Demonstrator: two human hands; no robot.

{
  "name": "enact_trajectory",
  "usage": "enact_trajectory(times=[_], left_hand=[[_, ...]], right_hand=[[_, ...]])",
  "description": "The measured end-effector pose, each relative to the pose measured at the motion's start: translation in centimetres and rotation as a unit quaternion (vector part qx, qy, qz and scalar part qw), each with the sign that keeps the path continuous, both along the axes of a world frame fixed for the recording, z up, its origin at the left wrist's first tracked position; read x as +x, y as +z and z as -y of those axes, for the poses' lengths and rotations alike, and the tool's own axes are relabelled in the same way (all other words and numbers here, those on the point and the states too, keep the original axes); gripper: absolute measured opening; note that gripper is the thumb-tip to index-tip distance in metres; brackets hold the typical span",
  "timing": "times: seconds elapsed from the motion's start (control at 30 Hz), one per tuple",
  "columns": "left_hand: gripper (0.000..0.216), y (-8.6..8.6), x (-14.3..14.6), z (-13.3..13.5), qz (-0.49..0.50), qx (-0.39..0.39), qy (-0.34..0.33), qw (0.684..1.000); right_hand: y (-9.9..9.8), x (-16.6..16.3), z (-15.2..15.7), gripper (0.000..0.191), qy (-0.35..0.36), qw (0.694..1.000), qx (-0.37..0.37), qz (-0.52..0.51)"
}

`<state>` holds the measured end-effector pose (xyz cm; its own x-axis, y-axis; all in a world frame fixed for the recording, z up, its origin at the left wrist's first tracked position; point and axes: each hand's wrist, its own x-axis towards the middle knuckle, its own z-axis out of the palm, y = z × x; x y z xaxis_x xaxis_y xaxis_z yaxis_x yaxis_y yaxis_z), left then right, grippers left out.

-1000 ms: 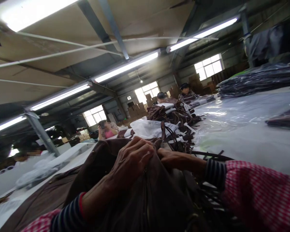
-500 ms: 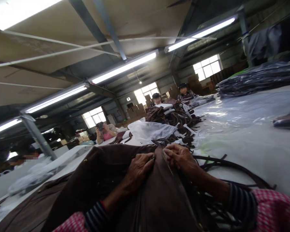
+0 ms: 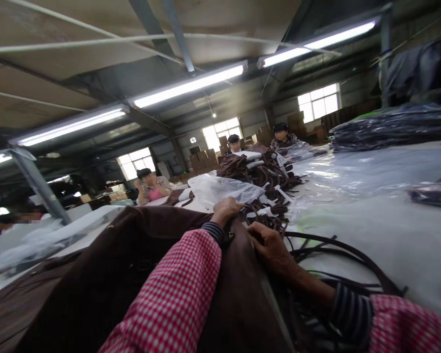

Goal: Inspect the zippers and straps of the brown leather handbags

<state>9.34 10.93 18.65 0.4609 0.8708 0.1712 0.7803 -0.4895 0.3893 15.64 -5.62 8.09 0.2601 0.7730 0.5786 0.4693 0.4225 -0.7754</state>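
Observation:
A large dark-brown bag (image 3: 242,289) lies in front of me, its zipped edge running away from me. My left hand (image 3: 226,210) reaches to the far end of that edge, fingers bent down and closed on the bag; their tips are hidden. Nearer to me, my right hand (image 3: 274,247) pinches the right side of the bag beside the metal zipper (image 3: 252,243). A dark strap (image 3: 347,245) curves across the table right of this hand.
Brown straps and handles with white wrapping form a pile (image 3: 257,169) beyond the bag. Clear plastic sheeting (image 3: 353,171) covers the table at right, with stacked wrapped goods (image 3: 385,130) behind. A co-worker (image 3: 152,186) sits at far left; two others are behind the pile.
My left hand has moved forward from the middle of the bag's edge to its far end, its sleeve now lying over the bag. My right hand stays at the zipper; the view has shifted slightly.

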Motion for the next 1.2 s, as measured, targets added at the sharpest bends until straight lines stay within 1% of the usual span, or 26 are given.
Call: enact_trajectory(times=[0.1,0.17,0.27,0.33,0.4,0.5,0.53,0.6,0.63,0.67,0.7,0.77,0.8,0.83,0.9,0.97,1.1,1.2], left_hand=[[0.036,-1.1,-0.2,-1.9,0.083,-0.048,-0.020,0.995],[0.033,-1.5,-0.7,-2.6,0.160,-0.081,-0.050,0.983],[0.037,-1.8,-1.6,-2.9,0.279,-0.129,-0.091,0.947],[0.042,-1.9,-1.9,-2.8,0.339,-0.155,-0.108,0.922],[0.047,-1.9,-1.9,-2.7,0.382,-0.172,-0.117,0.901],[0.050,-1.7,-1.5,-2.5,0.421,-0.185,-0.120,0.880],[0.049,-1.5,-1.4,-2.4,0.429,-0.187,-0.120,0.875],[0.045,-1.3,-1.2,-2.3,0.439,-0.188,-0.120,0.870],[0.042,-1.2,-1.2,-2.2,0.442,-0.187,-0.119,0.869],[0.039,-1.1,-1.2,-2.2,0.444,-0.184,-0.117,0.869],[0.037,-1.0,-1.3,-2.2,0.446,-0.179,-0.113,0.870],[0.035,-0.9,-1.6,-2.3,0.447,-0.166,-0.102,0.873],[0.034,-0.9,-1.7,-2.4,0.444,-0.158,-0.095,0.877],[0.034,-0.9,-1.8,-2.6,0.439,-0.150,-0.090,0.881],[0.036,-0.8,-1.9,-2.8,0.422,-0.132,-0.083,0.893],[0.040,-0.7,-1.8,-3.0,0.402,-0.108,-0.079,0.906],[0.040,-0.2,-2.0,-3.0,0.367,-0.044,-0.059,0.927],[0.039,-0.1,-2.2,-2.8,0.345,-0.008,-0.028,0.938]], right_hand=[[-0.2,-0.1,-0.1,0.021,-0.005,1.000,0.009,0.030],[0.0,-0.2,-0.1,0.020,-0.007,0.999,0.005,0.033],[0.5,-0.2,0.1,0.017,-0.002,1.000,-0.011,0.019],[1.1,0.1,-0.1,0.015,-0.002,1.000,-0.010,0.016],[2.1,0.7,-0.7,0.014,-0.027,0.999,0.011,0.029],[4.5,2.2,-2.6,0.013,-0.115,0.988,0.062,0.083],[5.6,2.7,-3.5,0.016,-0.151,0.980,0.075,0.103],[7.5,3.4,-5.4,0.033,-0.202,0.968,0.073,0.133],[8.4,3.6,-6.4,0.038,-0.210,0.966,0.056,0.142],[9.0,3.7,-7.4,0.039,-0.205,0.967,0.033,0.148],[9.4,3.6,-8.3,0.034,-0.192,0.970,0.009,0.153],[9.7,3.3,-9.8,0.019,-0.159,0.974,-0.027,0.161],[9.6,3.0,-10.3,0.017,-0.150,0.974,-0.033,0.167],[9.5,2.8,-10.6,0.019,-0.147,0.973,-0.035,0.175],[9.4,2.4,-10.7,0.022,-0.154,0.967,-0.033,0.200],[9.7,2.2,-10.4,0.020,-0.171,0.956,-0.028,0.238],[10.8,2.6,-9.6,0.017,-0.184,0.921,-0.041,0.341],[10.9,3.4,-9.1,0.015,-0.171,0.895,-0.069,0.405]])
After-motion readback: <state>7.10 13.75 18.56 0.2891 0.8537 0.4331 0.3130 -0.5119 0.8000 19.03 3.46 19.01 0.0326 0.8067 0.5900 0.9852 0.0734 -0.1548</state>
